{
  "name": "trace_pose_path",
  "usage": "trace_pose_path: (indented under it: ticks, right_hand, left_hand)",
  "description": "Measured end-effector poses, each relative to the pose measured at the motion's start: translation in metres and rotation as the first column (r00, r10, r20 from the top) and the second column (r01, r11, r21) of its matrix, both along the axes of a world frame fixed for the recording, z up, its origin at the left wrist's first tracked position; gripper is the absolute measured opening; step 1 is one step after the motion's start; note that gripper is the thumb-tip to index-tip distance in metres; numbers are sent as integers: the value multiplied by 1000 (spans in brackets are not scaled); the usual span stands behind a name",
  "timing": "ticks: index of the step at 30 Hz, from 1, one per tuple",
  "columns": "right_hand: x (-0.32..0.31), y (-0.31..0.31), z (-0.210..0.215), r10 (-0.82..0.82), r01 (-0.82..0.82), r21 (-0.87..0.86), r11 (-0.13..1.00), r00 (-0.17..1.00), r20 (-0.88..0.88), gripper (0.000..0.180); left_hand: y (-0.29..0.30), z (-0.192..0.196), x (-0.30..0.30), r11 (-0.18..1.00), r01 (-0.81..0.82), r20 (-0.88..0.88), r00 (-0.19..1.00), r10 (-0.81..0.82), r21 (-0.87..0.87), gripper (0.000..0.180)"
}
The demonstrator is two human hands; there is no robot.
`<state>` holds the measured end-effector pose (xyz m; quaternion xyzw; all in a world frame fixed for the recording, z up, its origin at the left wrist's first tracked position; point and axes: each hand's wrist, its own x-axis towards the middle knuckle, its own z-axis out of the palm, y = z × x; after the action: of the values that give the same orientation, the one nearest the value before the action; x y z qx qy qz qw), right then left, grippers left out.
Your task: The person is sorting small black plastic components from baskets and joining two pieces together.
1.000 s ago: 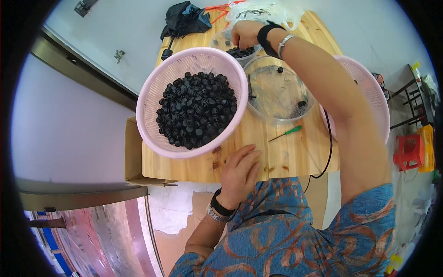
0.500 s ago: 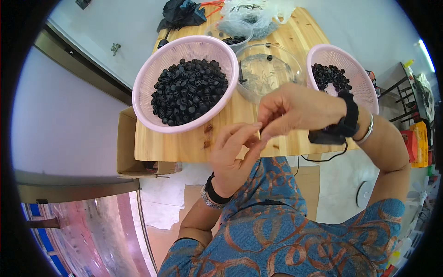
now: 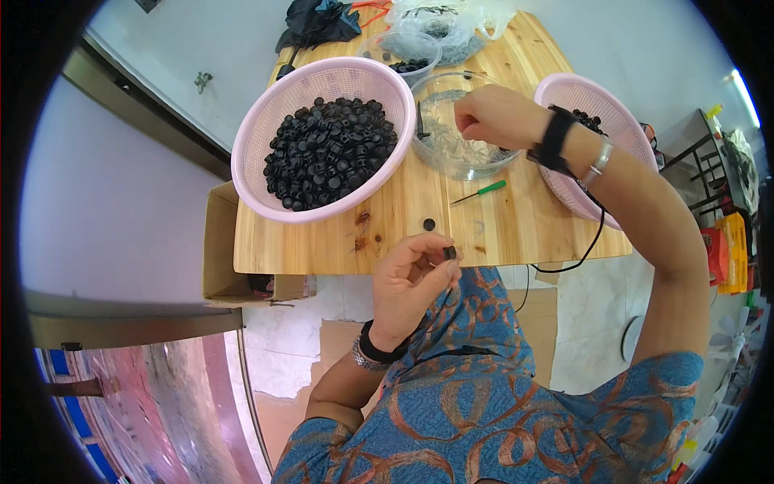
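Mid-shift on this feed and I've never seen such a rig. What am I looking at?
There is no machine: these are a person's bare hands, seen from a fisheye camera worn on the head, looking down, so straight edges bend. The left hand holds a small black piece in its fingers. The right hand appears over a clear round tub; I can't tell whether it grips anything. The wooden table also bears a pink basket of black parts, a second pink basket, a green-handled screwdriver and a loose black part.
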<state>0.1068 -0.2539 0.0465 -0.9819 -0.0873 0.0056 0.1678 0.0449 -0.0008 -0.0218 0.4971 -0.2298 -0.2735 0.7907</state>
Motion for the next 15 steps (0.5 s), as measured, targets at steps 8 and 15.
trace_pose_path:
  ticks: [8, 15]
  right_hand:
    - [39, 17, -43, -159, 72, -433, 899, 973, -169, 25]
    - [52, 17, -39, -176, 59, -379, 923, 943, -283, 21]
  left_hand:
    - [2, -3, -5, 993, 116, -132, 985, -112, 22, 20]
    - [3, -6, -2, 987, 161, -122, 980, -159, 9, 19]
